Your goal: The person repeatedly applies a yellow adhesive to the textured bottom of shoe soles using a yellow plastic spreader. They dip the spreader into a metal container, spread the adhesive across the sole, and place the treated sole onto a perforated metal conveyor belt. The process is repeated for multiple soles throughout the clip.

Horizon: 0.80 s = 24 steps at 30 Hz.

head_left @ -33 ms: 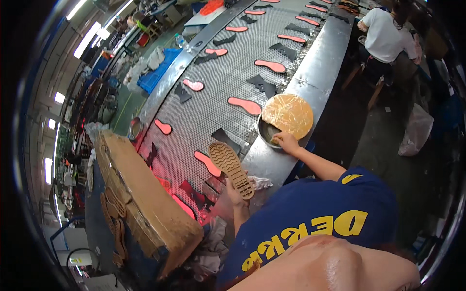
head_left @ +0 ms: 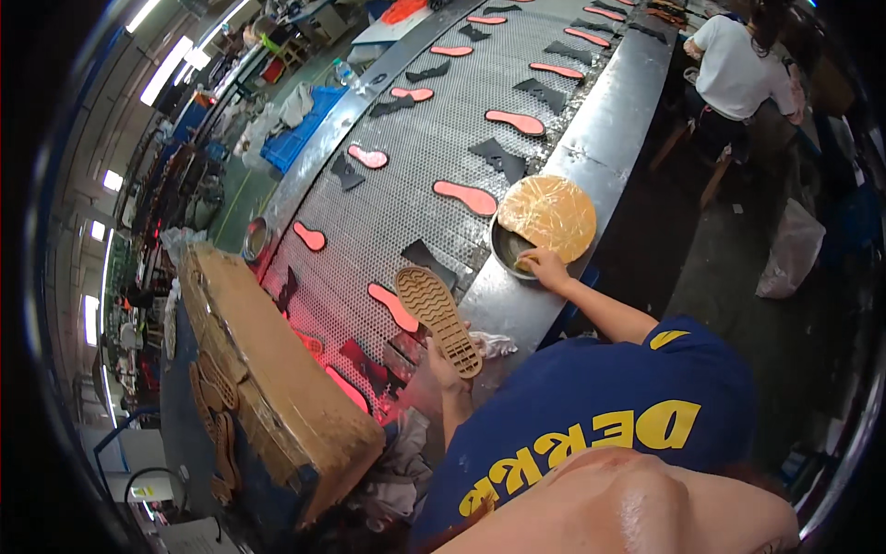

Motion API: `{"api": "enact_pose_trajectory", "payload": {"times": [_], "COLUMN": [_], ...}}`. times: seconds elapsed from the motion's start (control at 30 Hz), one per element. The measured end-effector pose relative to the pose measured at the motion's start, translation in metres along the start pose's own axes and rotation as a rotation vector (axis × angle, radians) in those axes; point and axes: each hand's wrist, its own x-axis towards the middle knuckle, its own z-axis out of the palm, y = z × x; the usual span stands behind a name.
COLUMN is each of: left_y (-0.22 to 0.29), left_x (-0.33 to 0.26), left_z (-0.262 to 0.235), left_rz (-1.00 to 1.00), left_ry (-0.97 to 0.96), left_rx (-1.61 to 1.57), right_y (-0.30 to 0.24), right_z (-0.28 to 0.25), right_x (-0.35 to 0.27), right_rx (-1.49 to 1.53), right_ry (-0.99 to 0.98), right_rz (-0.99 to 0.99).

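My left hand grips a tan shoe sole near its lower end, with the ridged tread showing. It is held over the near right part of the mesh conveyor. My right hand is at the near rim of a round metal pan, its fingers pinched on a small yellowish thing that I cannot make out. A round, tan, plastic-wrapped lid covers much of the pan. Just beyond the sole lie a pink insole and a dark shoe upper piece.
The mesh conveyor carries several pink insoles and dark pieces. At the left, a worn cardboard box stands beside more tan soles. Crumpled white cloth lies on the metal edge. A person in white sits at the far right.
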Motion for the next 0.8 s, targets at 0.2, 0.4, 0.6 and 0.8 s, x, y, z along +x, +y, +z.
{"api": "enact_pose_trajectory", "payload": {"times": [0.2, 0.4, 0.6, 0.8], "left_y": [0.01, 0.019, 0.029, 0.027], "left_x": [-0.015, -0.019, -0.031, -0.037], "left_z": [0.031, 0.042, 0.057, 0.079], "left_rz": [0.13, 0.184, 0.096, 0.057], "left_ry": [0.091, -0.037, -0.122, -0.182], "left_rx": [0.092, 0.214, -0.034, -0.069], "right_y": [-0.003, -0.013, -0.098, -0.211], "right_z": [-0.001, 0.0, -0.025, -0.054], "right_x": [-0.002, 0.006, 0.023, 0.004], "right_rx": [-0.108, 0.694, 1.292, 0.639], "right_ry": [-0.087, 0.045, 0.301, 0.204], "right_rz": [-0.059, 0.504, 0.246, -0.5]}}
